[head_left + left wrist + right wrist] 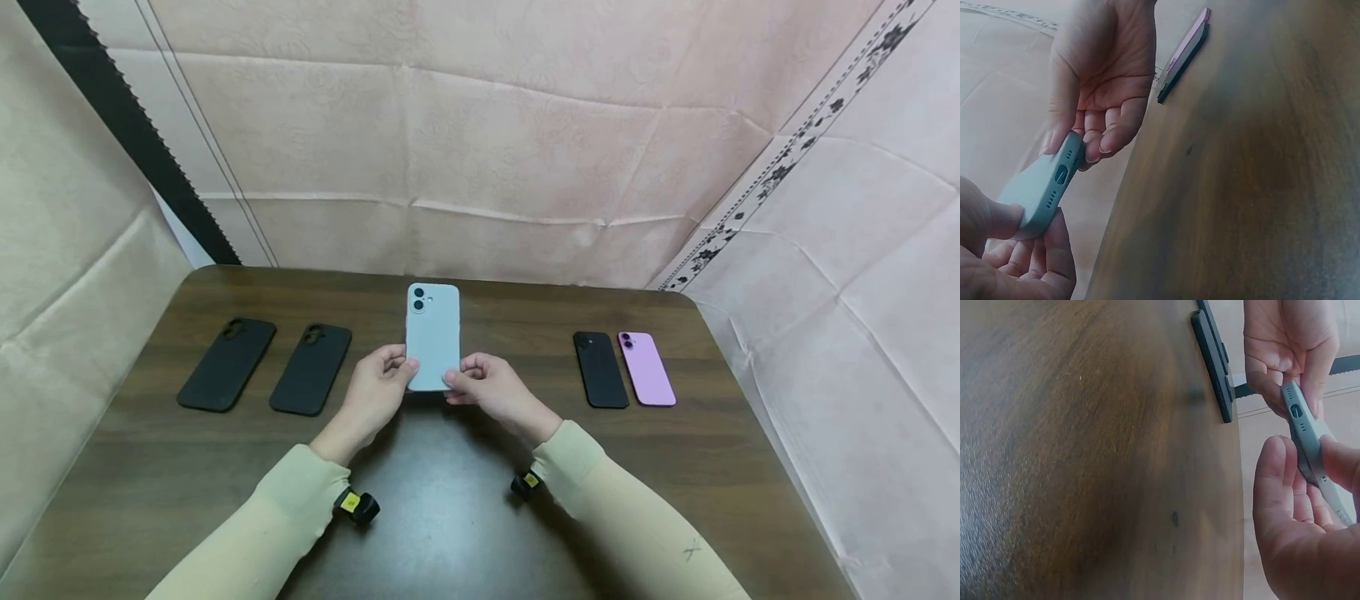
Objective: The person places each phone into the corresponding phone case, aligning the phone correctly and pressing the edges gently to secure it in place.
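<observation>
A phone in a light blue case [433,337] is held upright over the far middle of the table, its back with two camera lenses towards me. My left hand [377,385] pinches its lower left corner, thumb on the back face and fingers curled behind. At the lower right corner my right hand [501,390] grips it the same way. The case's bottom edge [1059,181], with a port opening and small speaker holes, shows in the left wrist view. In the right wrist view, the phone's narrow side [1305,434] runs between both hands. Its screen side is hidden.
Left of the hands, two black phone cases [227,364] [311,369] with camera cutouts lie on the brown wooden table [450,517]. A black phone [602,369] and a pink-purple phone [647,369] lie side by side at right. Pale cloth [517,158] hangs behind the table.
</observation>
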Available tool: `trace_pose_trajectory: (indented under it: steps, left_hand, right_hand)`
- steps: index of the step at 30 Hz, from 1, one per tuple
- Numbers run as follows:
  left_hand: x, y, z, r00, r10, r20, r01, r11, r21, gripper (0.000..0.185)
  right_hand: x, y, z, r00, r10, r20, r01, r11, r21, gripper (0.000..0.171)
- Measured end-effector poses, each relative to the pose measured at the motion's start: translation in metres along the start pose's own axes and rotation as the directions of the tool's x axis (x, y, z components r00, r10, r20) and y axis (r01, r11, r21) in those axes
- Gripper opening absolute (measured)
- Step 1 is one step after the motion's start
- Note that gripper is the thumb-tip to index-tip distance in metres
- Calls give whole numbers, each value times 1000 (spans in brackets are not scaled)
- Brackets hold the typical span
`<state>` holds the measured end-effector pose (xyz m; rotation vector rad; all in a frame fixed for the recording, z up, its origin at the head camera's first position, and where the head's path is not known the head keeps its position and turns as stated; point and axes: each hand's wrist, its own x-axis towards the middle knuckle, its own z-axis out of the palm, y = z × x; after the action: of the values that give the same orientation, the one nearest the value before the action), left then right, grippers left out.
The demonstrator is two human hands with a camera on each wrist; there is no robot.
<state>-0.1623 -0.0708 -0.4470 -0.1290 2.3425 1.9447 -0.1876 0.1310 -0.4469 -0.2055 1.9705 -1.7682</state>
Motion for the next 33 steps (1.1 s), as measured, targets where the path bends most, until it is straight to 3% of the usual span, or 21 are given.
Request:
trace_pose_trajectory:
  steps: [11, 21, 28, 33]
  left_hand:
    - [1, -2, -2, 1000, -21, 22, 21, 1000, -21, 39]
    - [0, 0, -4, 999, -21, 40, 23, 998, -55, 34]
    - [-6, 0, -4, 993, -10, 117, 23, 994, -109, 25]
    - [-8, -1, -2, 989, -5, 145, 20, 995, -98, 24]
  right_hand:
    - [-2, -3, 3, 999, -32, 11, 31, 999, 21, 22]
    - [-5, -3, 2, 998, -53, -17, 54, 997, 46, 26]
    - [-4, -8, -2, 994, -65, -82, 73, 993, 88, 28]
    - [-4, -11, -4, 994, -37, -99, 45, 996, 76, 26]
